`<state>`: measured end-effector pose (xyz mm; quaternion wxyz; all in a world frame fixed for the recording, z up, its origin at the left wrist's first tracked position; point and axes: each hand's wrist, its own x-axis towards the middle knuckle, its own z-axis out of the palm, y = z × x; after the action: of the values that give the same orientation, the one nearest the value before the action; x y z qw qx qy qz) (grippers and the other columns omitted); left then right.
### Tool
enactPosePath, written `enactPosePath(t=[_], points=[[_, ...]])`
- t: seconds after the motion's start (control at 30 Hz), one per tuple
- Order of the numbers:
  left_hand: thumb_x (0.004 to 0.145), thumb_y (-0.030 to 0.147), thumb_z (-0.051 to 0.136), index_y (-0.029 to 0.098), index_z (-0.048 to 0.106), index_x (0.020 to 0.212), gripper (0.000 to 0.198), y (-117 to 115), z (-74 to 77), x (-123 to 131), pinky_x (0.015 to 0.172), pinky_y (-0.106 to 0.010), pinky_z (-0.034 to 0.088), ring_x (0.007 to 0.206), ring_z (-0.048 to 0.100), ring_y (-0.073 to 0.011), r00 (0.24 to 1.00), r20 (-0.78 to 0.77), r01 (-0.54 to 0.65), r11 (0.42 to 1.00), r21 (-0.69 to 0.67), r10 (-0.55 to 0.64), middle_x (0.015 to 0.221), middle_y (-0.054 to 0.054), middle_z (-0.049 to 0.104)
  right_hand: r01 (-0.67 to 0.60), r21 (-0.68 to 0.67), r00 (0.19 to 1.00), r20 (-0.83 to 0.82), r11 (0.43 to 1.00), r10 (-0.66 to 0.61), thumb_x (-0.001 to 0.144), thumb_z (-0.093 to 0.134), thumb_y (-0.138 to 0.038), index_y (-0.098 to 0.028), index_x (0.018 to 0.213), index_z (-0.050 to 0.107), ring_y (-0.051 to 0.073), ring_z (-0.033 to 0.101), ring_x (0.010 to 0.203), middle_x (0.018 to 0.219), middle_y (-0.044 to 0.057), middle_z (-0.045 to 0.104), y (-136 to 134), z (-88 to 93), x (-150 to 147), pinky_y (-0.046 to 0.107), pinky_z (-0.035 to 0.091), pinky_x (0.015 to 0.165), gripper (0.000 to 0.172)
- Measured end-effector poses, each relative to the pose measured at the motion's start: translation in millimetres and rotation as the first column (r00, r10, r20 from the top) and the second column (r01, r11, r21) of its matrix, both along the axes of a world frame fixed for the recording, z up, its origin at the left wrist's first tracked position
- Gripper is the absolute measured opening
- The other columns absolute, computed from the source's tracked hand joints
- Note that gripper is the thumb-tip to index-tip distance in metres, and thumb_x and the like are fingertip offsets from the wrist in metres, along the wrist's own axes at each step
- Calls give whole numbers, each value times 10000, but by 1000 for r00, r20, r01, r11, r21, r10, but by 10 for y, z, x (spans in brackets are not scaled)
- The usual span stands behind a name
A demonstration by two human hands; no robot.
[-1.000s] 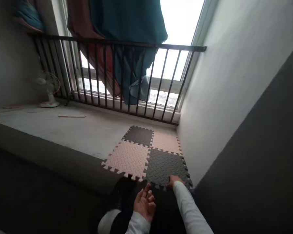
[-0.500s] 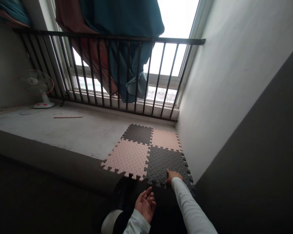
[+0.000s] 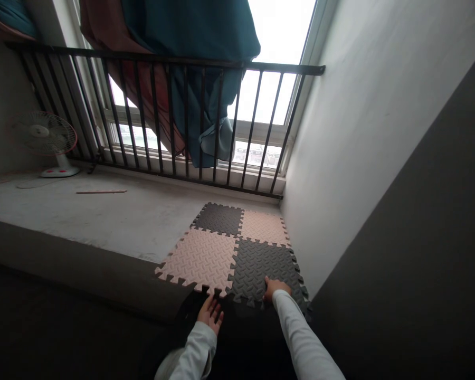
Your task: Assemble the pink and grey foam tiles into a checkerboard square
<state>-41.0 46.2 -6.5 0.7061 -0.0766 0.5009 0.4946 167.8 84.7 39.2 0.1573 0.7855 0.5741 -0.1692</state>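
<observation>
At the foot of a concrete ledge, a square foam puzzle mat lies close against the pale plastered wall on the right. It consists of four interlocked tiles with toothed edges and a raised tread pattern, arranged as a checkerboard: a pale pink tile at near left, a dark grey tile at near right, a dark grey tile at far left and a pale pink tile at far right.

Both forearms, in white sleeves, reach forward from the lower edge of the view. The right hand lies palm down on the near edge of the near dark tile, its fingers together and extended, pinching nothing. The left hand is lower, with its fingers loosely spread and pointing toward the mat, just below the near edge of the pink tile; contact with the tile cannot be determined.

Beyond the mat, a dark metal railing crosses a bright window, with a teal curtain hanging behind it. A white desk fan stands at far left on the ledge, and a thin wooden strip lies nearby.
</observation>
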Motion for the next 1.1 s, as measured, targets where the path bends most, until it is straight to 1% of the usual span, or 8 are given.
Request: enactPosePath(t=[0.23,0.4,0.5,0.57,0.63,0.73,0.9,1.1], points=[[648,404,544,216,407,623,234,479,135,-129,557,-263,405,502,516,-112,994,-18,107,994,2,-107,550,43,517,21,4,1000,-4,1000,-21,558,624,-320,-272,1246,315,272,449,1073,1176,110,495,14,-9,-13,425,393,815,756],[671,377,523,205,395,576,235,740,203,-138,410,-254,373,383,484,-134,905,-350,227,971,-77,-240,404,51,452,30,0,999,-10,1000,-30,551,630,-333,-275,1242,320,281,444,1074,1175,105,496,2,20,-26,451,392,811,760],[655,291,560,186,412,516,229,839,216,-150,369,-250,369,312,416,-112,860,-478,186,982,-27,-176,331,57,393,29,6,999,-22,1000,-29,550,630,-311,-272,1234,336,276,447,1073,1176,104,495,-3,35,-30,452,388,817,745],[647,223,567,175,418,489,222,890,282,-163,366,-243,382,307,409,-98,897,-438,103,993,66,-64,331,54,405,36,8,999,-32,999,-36,547,634,-306,-278,1234,332,277,443,1077,1180,106,491,-3,39,-29,463,380,822,751],[649,174,552,171,420,488,208,949,434,-194,388,-247,415,335,446,-101,946,-321,0,990,140,46,358,46,442,43,5,998,-45,999,-43,547,636,-313,-279,1243,315,282,435,1083,1178,112,490,-1,38,-26,473,373,824,767],[659,106,508,163,445,523,160,1065,796,-298,462,-256,477,413,512,-106,978,-130,-132,965,225,164,423,33,506,47,-7,997,-63,999,-48,540,644,-312,-271,1253,298,290,421,1094,1181,115,486,8,34,-18,473,370,825,794],[664,71,467,137,482,572,115,1222,1380,-533,449,-214,486,443,529,-95,970,-44,-210,912,352,240,460,14,536,67,0,994,-82,998,-67,529,654,-279,-261,1251,302,299,422,1088,1195,126,470,23,23,-13,493,362,817,804],[699,69,403,79,548,668,148,1301,1724,-829,394,-180,470,531,582,-121,960,32,-259,832,490,279,533,-40,580,58,11,995,-80,998,-57,507,673,-275,-254,1246,312,289,442,1070,1183,135,480,23,-9,-14,466,380,801,822]])
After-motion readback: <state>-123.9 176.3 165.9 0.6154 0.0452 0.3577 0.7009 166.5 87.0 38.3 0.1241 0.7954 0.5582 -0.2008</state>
